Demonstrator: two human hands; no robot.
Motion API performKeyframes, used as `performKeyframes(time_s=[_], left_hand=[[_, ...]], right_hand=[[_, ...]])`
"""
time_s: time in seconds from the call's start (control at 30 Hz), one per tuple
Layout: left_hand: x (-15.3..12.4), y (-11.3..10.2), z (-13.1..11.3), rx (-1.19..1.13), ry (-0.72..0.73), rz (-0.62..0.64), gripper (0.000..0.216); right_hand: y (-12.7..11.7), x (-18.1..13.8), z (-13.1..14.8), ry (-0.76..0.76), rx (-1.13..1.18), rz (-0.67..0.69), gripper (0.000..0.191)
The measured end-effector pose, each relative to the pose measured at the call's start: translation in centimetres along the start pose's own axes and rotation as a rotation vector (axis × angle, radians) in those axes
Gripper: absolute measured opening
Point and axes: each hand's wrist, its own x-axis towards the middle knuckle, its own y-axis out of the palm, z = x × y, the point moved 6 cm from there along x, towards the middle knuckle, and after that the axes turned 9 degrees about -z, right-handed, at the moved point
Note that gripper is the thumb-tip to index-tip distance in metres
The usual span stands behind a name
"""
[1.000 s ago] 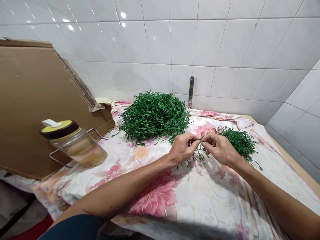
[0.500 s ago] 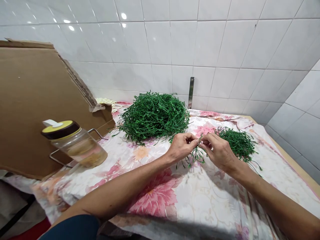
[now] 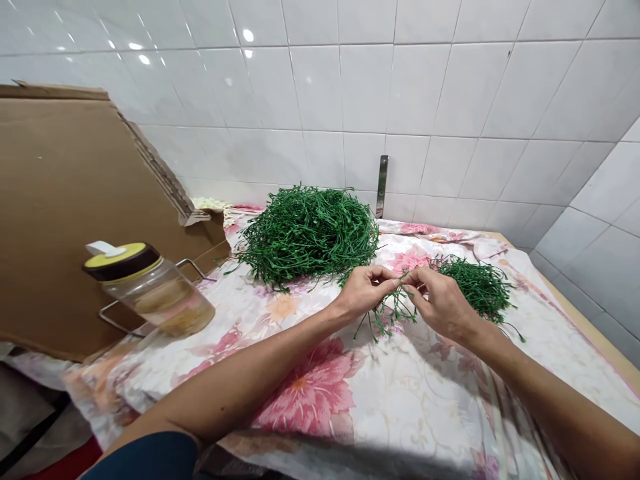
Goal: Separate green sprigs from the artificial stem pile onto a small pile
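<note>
My left hand (image 3: 369,291) and my right hand (image 3: 436,297) meet above the cloth, fingertips close together. Between them is a small bunch of thin green artificial stems (image 3: 393,313), its sprigs hanging below the fingers. The left thumb and forefinger pinch the bunch. The right thumb and fingers are closed on it at the same spot; the exact grip is partly hidden. Behind my left hand lies a large heap of the same green stems (image 3: 311,233). Just right of my right hand sits a smaller pile of green stems (image 3: 475,287).
A floral cloth (image 3: 400,393) covers the table. At left, a clear bottle (image 3: 163,303) with a yellow and brown lid leans in a wire holder beside a large cardboard box (image 3: 75,220). A metal bracket (image 3: 383,185) stands against the tiled wall (image 3: 367,80).
The hanging sprigs of the bunch have shifted and spread a little. My right fingers have moved slightly at the pinch; both piles stay as they were.
</note>
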Motion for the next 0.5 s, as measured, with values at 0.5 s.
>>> performKeyframes(time_s=[0.5], left_hand=[[-0.6,0.0,-0.8,0.167,0.266,-0.071,0.022]], right_hand=[[1.5,0.1,-2.4,0.312,0.617,0.181,0.024]])
